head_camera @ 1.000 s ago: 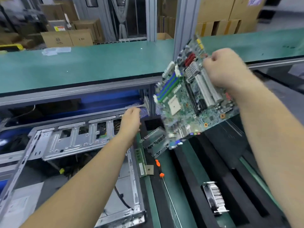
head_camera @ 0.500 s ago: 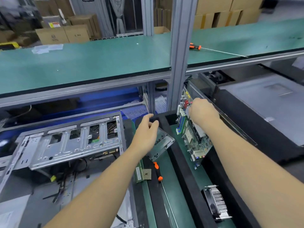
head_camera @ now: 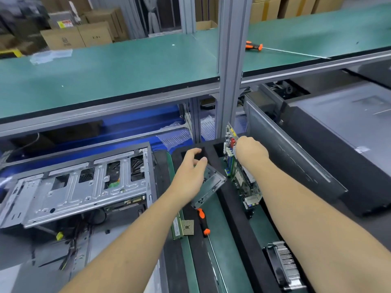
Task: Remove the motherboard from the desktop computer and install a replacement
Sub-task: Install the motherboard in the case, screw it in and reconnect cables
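A single head-worn camera looks forward and down, close over the open computer case (head_camera: 80, 187) at lower left.

Right hand (head_camera: 250, 154): grips the top edge of the motherboard (head_camera: 240, 176), which stands on edge in a slot of the black foam tray (head_camera: 239, 225).
Left hand (head_camera: 190, 172): fingers loosely spread above a metal bracket (head_camera: 208, 187) — contact cannot be told.
Case (head_camera: 74, 187): open, left of the tray, its drive cage tilted up.
Bench items: a screwdriver (head_camera: 203, 222), a CPU (head_camera: 187, 227) and a RAM stick (head_camera: 176, 228) — close together.
Heatsink (head_camera: 284, 265): lower right, in the tray.
Shelf (head_camera: 105, 70): green, with a second screwdriver (head_camera: 254, 45).
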